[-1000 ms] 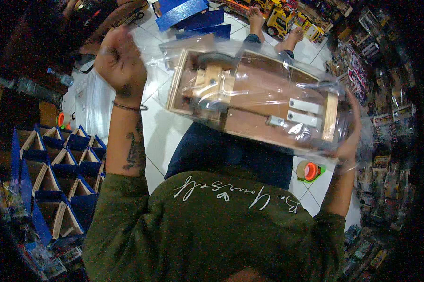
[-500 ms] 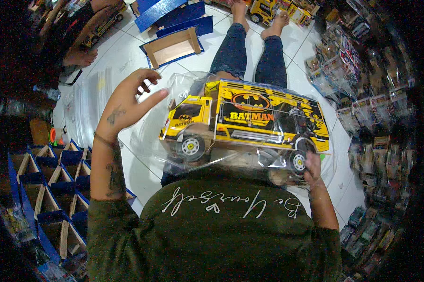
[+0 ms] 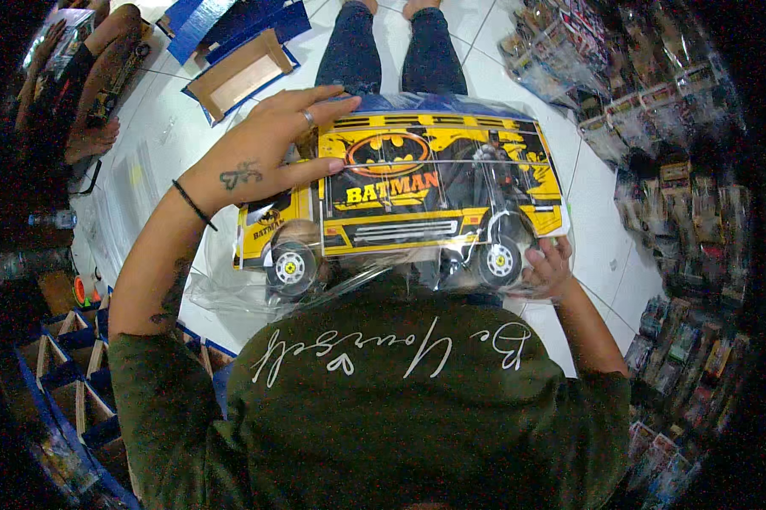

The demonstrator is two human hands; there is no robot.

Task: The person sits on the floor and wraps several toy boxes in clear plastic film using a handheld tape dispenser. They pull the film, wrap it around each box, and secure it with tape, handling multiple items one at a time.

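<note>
A yellow and black toy truck [image 3: 408, 183] in a clear plastic bag [image 3: 349, 280] is held up before my dark green shirt. Its printed side and two wheels face me, with the cab at the left. My left hand [image 3: 272, 149] grips it where cab and box meet, thumb across the printed side and fingers over the top edge. At the lower right corner, behind the rear wheel, my right hand [image 3: 548, 270] has its fingers curled against the bagged truck. Loose film sags below the cab.
Blue wooden boxes [image 3: 245, 78] lie on the white tiled floor ahead. Clear plastic sheets [image 3: 136, 200] are at the left, above a blue-edged rack of wooden compartments [image 3: 77, 382]. Bagged goods [image 3: 680, 204] crowd the right side. Another person's foot [image 3: 94, 140] shows upper left.
My left hand has come from beside the cab onto the truck and closed over its top. The bagged truck has shifted left and turned more squarely toward me. My right hand stays at its rear.
</note>
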